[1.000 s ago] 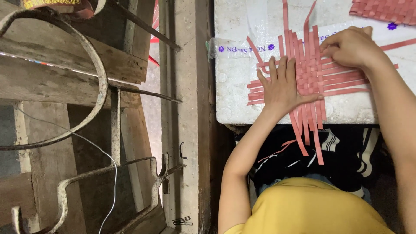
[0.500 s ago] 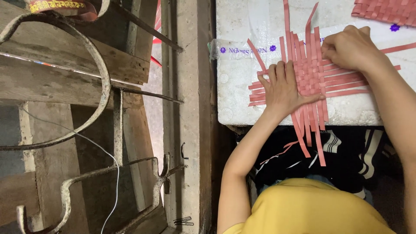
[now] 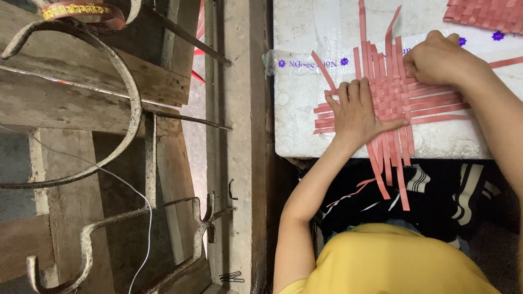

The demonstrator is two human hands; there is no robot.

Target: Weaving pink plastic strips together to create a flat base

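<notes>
Weaving: I judge the pink strip mat (image 3: 389, 95) partly woven; loose ends remain.
Left hand (image 3: 357, 111): flat, pressing mat.
Right hand (image 3: 436, 57): pinching strips.

Left hand (image 3: 357, 111) flat, fingers spread, palm down; right hand (image 3: 436, 57) curled, fingertips pinching.

A flat mat of pink strips (image 3: 393, 95), partly woven, is laid on a white foam worktop (image 3: 305, 109). A tight checker weave is seen in its middle, while loose strip ends are fanned out on every side. The upper ends are spread across the white surface, the left and right ends are laid flat, and the lower ends are hung over the near edge, some bent or curled.
</notes>
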